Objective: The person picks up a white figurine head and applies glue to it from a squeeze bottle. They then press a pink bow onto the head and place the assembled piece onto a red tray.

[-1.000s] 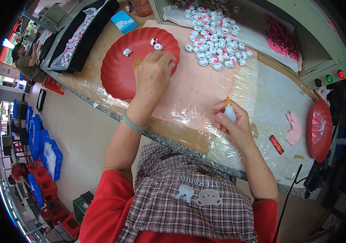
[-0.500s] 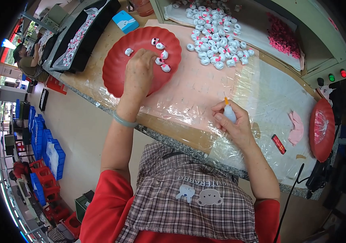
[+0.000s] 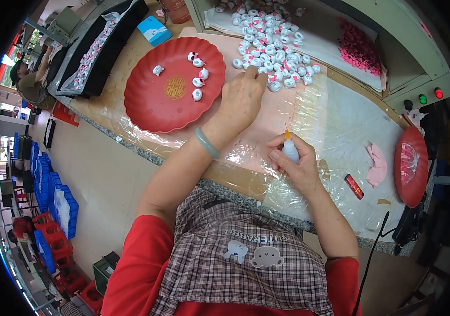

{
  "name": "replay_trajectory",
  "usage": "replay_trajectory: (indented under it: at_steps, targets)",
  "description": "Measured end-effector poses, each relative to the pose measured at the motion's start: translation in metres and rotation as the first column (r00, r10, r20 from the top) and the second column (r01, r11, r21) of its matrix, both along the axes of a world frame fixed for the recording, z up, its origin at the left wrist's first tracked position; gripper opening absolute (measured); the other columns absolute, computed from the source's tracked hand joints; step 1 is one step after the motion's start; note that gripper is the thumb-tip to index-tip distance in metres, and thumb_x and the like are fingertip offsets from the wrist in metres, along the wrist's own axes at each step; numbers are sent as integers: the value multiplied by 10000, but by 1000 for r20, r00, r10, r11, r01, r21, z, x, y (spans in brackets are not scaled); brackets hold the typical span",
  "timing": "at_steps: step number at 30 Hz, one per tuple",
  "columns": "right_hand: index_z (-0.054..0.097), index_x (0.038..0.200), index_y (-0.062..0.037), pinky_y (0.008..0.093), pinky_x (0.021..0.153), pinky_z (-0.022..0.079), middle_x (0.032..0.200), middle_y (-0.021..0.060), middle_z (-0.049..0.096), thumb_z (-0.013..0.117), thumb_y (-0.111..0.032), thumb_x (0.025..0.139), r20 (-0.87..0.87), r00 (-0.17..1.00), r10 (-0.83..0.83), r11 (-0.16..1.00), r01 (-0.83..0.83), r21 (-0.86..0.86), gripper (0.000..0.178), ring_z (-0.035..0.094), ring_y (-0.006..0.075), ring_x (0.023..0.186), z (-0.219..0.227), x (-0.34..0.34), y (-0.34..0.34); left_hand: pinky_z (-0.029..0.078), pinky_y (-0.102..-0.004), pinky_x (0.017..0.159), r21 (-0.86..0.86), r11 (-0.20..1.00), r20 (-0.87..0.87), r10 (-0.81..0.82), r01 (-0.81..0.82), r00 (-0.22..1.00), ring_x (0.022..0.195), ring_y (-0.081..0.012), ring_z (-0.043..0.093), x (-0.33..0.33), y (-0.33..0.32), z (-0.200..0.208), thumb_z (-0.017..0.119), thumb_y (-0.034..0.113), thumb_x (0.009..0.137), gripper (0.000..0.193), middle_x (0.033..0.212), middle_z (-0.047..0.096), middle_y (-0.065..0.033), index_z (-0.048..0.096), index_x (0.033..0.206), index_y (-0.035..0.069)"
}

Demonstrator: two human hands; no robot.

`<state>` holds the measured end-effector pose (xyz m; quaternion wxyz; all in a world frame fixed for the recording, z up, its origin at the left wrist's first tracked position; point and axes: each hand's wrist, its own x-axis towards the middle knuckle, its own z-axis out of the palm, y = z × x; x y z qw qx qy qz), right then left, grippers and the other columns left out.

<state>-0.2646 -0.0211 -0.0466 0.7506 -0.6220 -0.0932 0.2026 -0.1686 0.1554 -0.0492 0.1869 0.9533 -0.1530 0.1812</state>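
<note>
Plastic-covered workbench (image 3: 335, 126): left hand (image 3: 243, 97), fingers together, is picking at the heap of small white pieces (image 3: 275, 50) beside the red tray (image 3: 146, 105). Right hand (image 3: 296, 166) is gripping a small glue bottle (image 3: 290, 150) upright, probably awaiting the next piece.

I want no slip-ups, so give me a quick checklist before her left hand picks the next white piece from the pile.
1. Left hand at the pile of white pieces: ok.
2. One piece gripped in its fingers: cannot tell.
3. Right hand holding the small bottle, orange tip up: ok.
4. Red tray has bare room: ok.
5. Plastic sheet covers the work spot: ok.
</note>
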Motion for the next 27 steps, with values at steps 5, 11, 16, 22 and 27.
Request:
replay_trajectory:
  at_steps: [5, 11, 16, 22, 27]
  targets:
    - [607, 1007, -8, 196, 594, 448, 869, 10, 588, 636, -58, 874, 14, 999, -29, 998, 29, 51, 145, 529, 51, 691, 0, 0, -3, 520, -375, 660, 65, 997, -39, 32, -29, 999, 788, -278, 632, -12, 1, 2, 652, 69, 778, 211, 954, 596, -137, 629, 987, 66]
    - [406, 1156, -55, 187, 559, 378, 970, 66, 546, 518, -96, 879, -46, 999, -29, 963, 41, 266, 301, 502, 79, 694, 10, 9, -9, 531, -287, 795, -952, 128, -291, -652, -277, 700, 903, -177, 643, -59, 26, 13, 561, 62, 926, 251, 1071, 632, -112, 581, 1158, -31]
    - [464, 1129, -19, 200, 546, 393, 1040, 97, 504, 535, -58, 876, 52, 993, -109, 967, 93, 235, 266, 526, 99, 721, 17, 10, -10, 529, -267, 796, -867, -163, -235, -701, -471, 674, 915, -182, 637, -89, 32, 14, 566, 56, 917, 309, 1120, 627, -144, 552, 1217, -18]
    - [529, 1145, 15, 188, 502, 416, 977, 93, 537, 650, -28, 845, 201, 972, -125, 989, 105, 105, 327, 574, 100, 705, 18, 11, -22, 536, -275, 852, -861, -231, -141, -748, -454, 649, 950, -191, 643, -104, 32, -3, 578, 42, 908, 330, 1142, 622, -146, 540, 1231, -19]
    - [519, 1172, 3, 188, 526, 442, 922, 94, 622, 742, -45, 786, 116, 958, -263, 960, 248, 129, 449, 600, 100, 725, 21, 5, -16, 544, -288, 854, -843, -266, -134, -739, -468, 661, 959, -201, 646, -109, 29, -10, 584, 35, 902, 286, 1116, 630, -149, 557, 1180, -27]
